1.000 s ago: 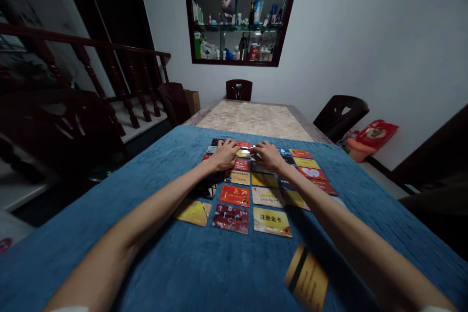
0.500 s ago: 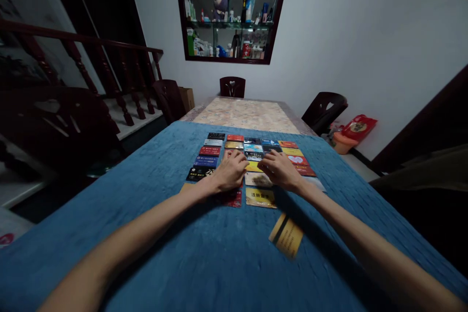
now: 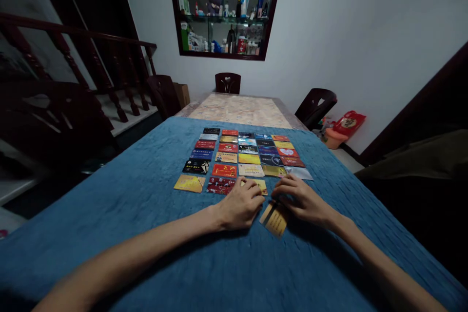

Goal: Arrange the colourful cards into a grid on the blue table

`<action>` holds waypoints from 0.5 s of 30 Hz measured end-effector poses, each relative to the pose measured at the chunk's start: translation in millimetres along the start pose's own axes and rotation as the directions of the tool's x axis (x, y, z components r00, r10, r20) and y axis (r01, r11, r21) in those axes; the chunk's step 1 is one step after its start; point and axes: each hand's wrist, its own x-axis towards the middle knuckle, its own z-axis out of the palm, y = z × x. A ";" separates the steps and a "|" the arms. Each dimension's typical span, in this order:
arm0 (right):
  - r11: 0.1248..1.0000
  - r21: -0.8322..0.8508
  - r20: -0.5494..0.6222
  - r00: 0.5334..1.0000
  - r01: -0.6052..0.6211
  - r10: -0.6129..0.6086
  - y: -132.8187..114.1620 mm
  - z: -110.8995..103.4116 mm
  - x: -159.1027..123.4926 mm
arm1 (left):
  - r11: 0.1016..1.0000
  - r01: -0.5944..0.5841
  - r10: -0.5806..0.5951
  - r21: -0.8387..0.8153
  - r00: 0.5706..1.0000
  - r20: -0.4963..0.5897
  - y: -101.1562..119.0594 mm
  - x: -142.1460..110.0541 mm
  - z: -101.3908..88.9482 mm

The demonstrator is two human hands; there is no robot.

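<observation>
My left hand point(image 3: 243, 204) rests in front of the card rows with its fingers curled together, partly covering a yellow card point(image 3: 261, 186). Whether anything is pinched under those fingers is hidden. To the right, my right hand point(image 3: 302, 199) hovers with loosely bent fingers, thumb apart, over the upper right corner of a gold card point(image 3: 277, 222). That card lies slanted, its dark stripe and small print facing up. A dark red card point(image 3: 220, 185) is just left of my left hand. Beyond my right fingertips lies a silvery card point(image 3: 300, 173).
Several cards, such as a black VIP card point(image 3: 196, 166) and a heart card point(image 3: 286, 152), form neat rows on the blue cloth point(image 3: 146, 248). Past it shows the patterned tabletop point(image 3: 244, 109). Chairs, including one at right point(image 3: 316, 107), stand around the table.
Both hands have drawn back toward me from the middle of the rows, uncovering cards there. My right hand is now at the slanted gold card. The view has shifted slightly.
</observation>
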 end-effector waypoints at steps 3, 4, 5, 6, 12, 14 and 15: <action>0.997 0.078 0.037 0.999 -0.021 0.018 -11.4 -3.6 -7.9 | 0.999 -0.005 0.004 -0.032 1.000 -0.011 6.0 -2.4 3.5; 0.995 0.093 0.055 0.998 -0.033 0.028 -14.3 -4.3 -9.7 | 0.999 0.000 0.000 -0.045 1.000 -0.016 6.7 -3.6 4.8; 0.994 0.101 0.080 0.996 -0.045 0.037 -16.5 -4.7 -11.2 | 0.998 0.004 -0.006 -0.055 1.000 -0.022 7.0 -4.9 6.0; 0.993 0.105 0.109 0.993 -0.056 0.044 -18.0 -5.0 -12.4 | 0.998 0.007 -0.008 -0.064 1.000 -0.026 6.8 -6.2 7.0; 0.994 0.083 0.213 0.976 -0.074 0.055 -17.3 -5.3 -16.5 | 0.994 0.028 -0.033 -0.109 0.999 -0.037 4.8 -11.8 9.3; 0.995 0.071 0.211 0.976 -0.068 0.052 -17.1 -5.1 -17.1 | 0.991 0.038 -0.043 -0.128 0.998 -0.039 4.5 -12.0 9.7; 0.995 0.066 0.215 0.975 -0.069 0.053 -17.2 -5.0 -17.4 | 0.990 0.041 -0.046 -0.133 0.998 -0.041 4.4 -11.9 10.0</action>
